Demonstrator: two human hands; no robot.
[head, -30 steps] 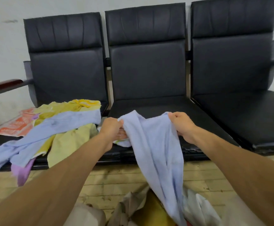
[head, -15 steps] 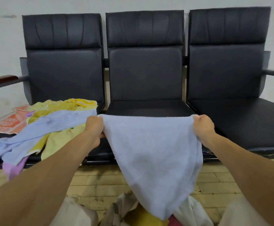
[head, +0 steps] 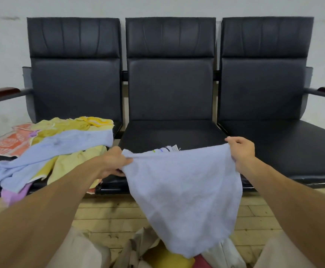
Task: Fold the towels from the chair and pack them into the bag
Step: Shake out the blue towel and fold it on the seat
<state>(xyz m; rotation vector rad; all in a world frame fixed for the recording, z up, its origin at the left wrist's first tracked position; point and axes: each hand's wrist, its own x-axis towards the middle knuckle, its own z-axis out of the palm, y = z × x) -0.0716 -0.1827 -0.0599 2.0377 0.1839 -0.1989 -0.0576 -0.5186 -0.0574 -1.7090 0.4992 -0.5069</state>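
Three black seats (head: 170,93), left hand (head: 115,161) and right hand (head: 240,151) pinching one blue towel (head: 186,190)

Hands (head: 179,157) stretching a lilac towel (head: 186,190) (label showing) over the bag (head: 221,254), towel pile (head: 47,151) left

Bag (head: 138,246) partly behind blue towel (head: 185,190)

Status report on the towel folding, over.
Both gripping: left hand, right hand pinch top corners of light blue towel. Towel hangs spread above bag. Nothing blocking.
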